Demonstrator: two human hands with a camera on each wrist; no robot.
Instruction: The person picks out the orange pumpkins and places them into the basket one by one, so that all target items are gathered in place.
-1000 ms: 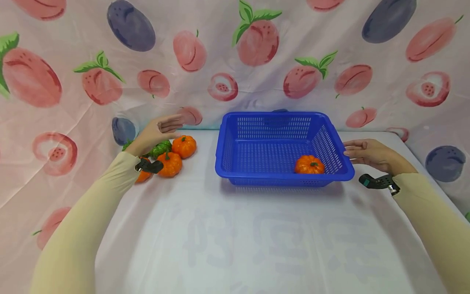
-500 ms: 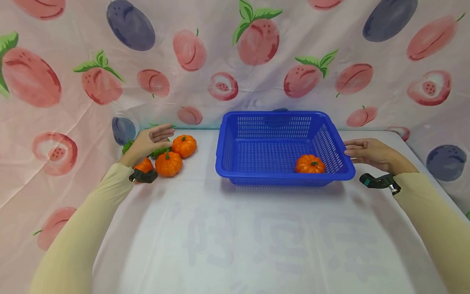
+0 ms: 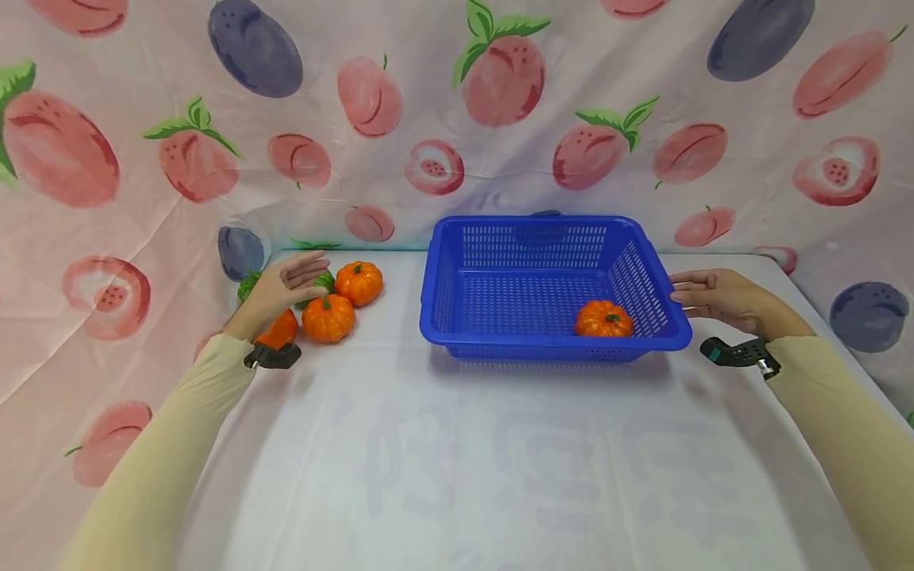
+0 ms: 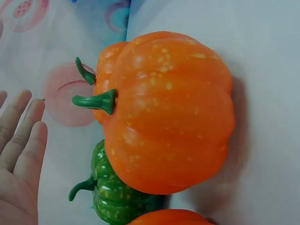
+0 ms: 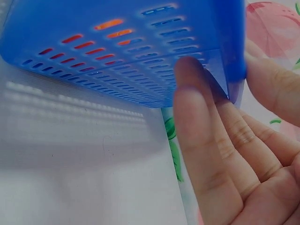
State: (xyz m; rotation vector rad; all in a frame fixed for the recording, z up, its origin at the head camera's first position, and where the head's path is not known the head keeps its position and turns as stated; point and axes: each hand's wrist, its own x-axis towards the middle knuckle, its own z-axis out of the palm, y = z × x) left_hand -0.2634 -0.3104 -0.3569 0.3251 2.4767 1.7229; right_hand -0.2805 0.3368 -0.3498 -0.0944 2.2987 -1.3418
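Observation:
My left hand hovers over a group of small pumpkins at the back left, its fingers loosely extended and holding nothing. An orange pumpkin sits just right of it, with another orange pumpkin behind. A third orange pumpkin is partly hidden under the wrist. A speckled green pumpkin shows between them, mostly covered in the head view. On the right, my right hand holds the rim of a blue plastic basket, thumb at the rim and fingers underneath. Inside lies one orange pumpkin.
A white cloth covers the table. Fruit-printed fabric hangs behind and at both sides, close to the basket's back. More green peeks out left of my left hand. Wrist-camera mounts stick out below both wrists.
My left hand has drawn back to the left and lower, uncovering more of the front orange pumpkins. The right hand and basket have stayed put.

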